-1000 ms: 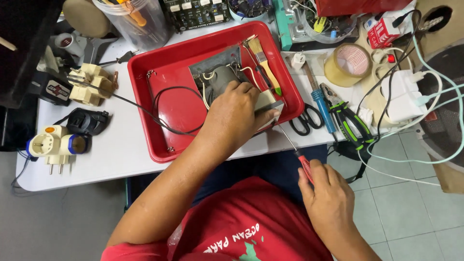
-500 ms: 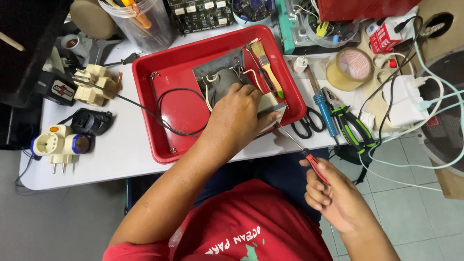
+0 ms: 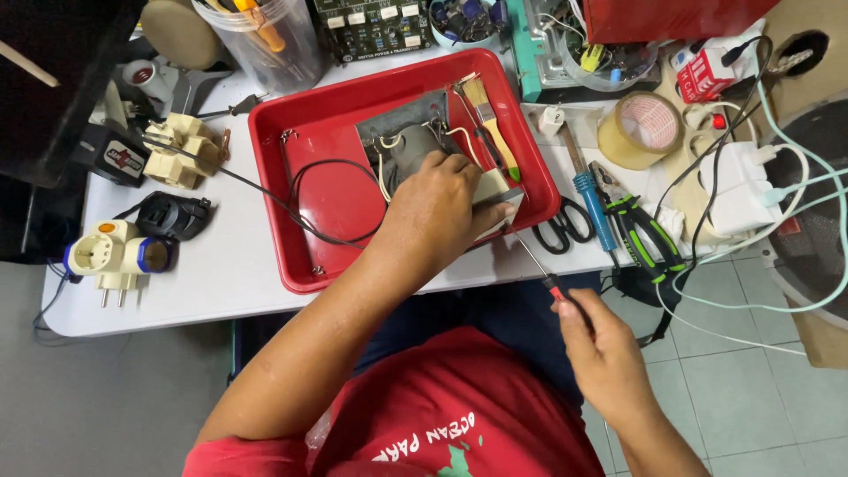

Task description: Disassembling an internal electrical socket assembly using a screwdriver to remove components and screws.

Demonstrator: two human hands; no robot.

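A small grey and cream device [image 3: 490,190] is held down at the near right corner of the red tray [image 3: 291,212] by the left hand [image 3: 433,212], whose fingers are clenched over its top; the device sits inside the tray, against the right wall. A screwdriver [image 3: 534,269] with a red and black handle is grasped in the right hand [image 3: 605,358], the fingers closed round the handle below the table edge; its thin shaft is angled up and to the left, and the tip is seen at the near edge of the device, though contact with a screw cannot be confirmed. The step in hand is judged to be the working of a fastener on the device; the next move would call for the tip to be seated squarely and the device to be kept from sliding. Inside the tray, behind the hand, a grey metal plate [image 3: 397,132] with cream wires is found; a paintbrush [image 3: 490,124] lies along the far right side, and a black cable [image 3: 309,190] loops across the floor of the tray and out over its left rim. At the far left, a clear plastic tub [image 3: 265,49] holds tools; to the right of the tray lie scissors [image 3: 565,225], green-handled pliers [image 3: 645,234] and a roll of tape [image 3: 640,128].
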